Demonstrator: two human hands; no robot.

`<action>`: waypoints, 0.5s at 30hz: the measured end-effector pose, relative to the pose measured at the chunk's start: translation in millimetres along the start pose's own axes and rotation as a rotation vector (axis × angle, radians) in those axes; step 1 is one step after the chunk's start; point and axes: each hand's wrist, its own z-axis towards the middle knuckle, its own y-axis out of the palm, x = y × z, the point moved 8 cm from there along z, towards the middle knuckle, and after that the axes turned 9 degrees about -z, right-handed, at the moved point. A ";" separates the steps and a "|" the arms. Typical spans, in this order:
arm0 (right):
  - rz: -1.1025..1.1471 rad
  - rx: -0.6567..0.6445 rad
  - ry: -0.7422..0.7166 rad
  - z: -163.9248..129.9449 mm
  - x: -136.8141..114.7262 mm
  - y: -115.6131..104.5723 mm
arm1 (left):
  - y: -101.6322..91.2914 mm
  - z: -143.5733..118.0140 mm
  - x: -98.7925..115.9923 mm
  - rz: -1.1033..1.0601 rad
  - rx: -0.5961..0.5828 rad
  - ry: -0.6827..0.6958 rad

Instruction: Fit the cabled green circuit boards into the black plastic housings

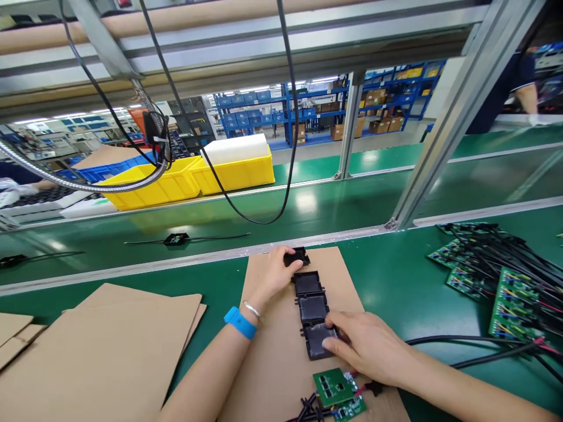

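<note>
Three shallow black plastic cases (pixel 312 306) lie in a column on a cardboard sheet (pixel 272 363). At the sheet's far end, my left hand (pixel 280 271) grips another black case (pixel 299 256) between thumb and fingers. My right hand (pixel 358 340) has its thumb and fingertips closed on the right side of the nearest case (pixel 319 341). A clear film seems to line the inside of the cases. Just below that hand lie green circuit boards (pixel 333 387) with black and red wires attached. A blue wristband (pixel 240 322) and a bangle circle my left wrist.
Stacked cardboard sheets (pixel 132 340) lie at left. Wired circuit boards (pixel 510 302) are piled at right. Beyond the metal rail, a wired black case (pixel 176 239) rests on the green belt. Yellow bins (pixel 237 170) stand behind it. A black cable (pixel 290 117) hangs overhead. Co-workers' arms show at both sides.
</note>
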 end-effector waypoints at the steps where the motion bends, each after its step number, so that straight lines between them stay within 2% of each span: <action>1: -0.018 0.018 -0.026 -0.3 -1.7 0.6 | 7.7 3.9 -2.3 0.037 -0.037 0.018; 3: -0.024 0.033 -0.072 -1.1 -5.0 4.0 | 17.7 5.9 -6.9 0.094 -0.100 0.041; 5: 0.004 0.015 -0.102 -1.7 -9.1 7.8 | 19.0 4.0 -10.1 0.134 -0.146 0.052; 9: 0.033 0.027 -0.143 -9.7 -17.1 -0.8 | -3.0 -12.2 -0.7 0.164 -0.119 0.061; 12: 0.020 0.021 -0.231 -25.8 -24.3 -8.4 | -15.6 -53.8 25.4 0.139 -0.070 0.075; 15: -0.056 0.052 -0.352 -40.4 -37.1 -12.0 | -4.1 -114.3 47.5 0.087 -0.138 0.072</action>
